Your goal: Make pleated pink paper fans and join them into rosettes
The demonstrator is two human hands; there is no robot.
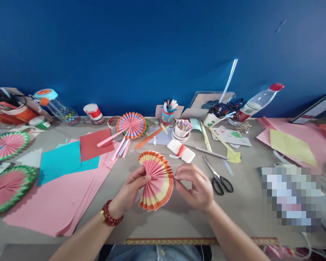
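Observation:
A pleated paper fan [157,181] in pink, yellow and orange bands stands half spread above the grey table [179,217] in front of me. My left hand [132,190], with a red bead bracelet at the wrist, pinches the fan's left side near its centre. My right hand [195,185] pinches the fan's right edge with thumb and fingers pressed together. Both hands are closed on the fan.
Black-handled scissors [220,179] lie right of my right hand. Pink [57,206], teal [61,161] and red paper sheets [95,145] spread at left, with finished fans [8,186] at the left edge and another fan [130,125] behind. A bottle [258,100], cups and yellow paper [292,146] stand farther back.

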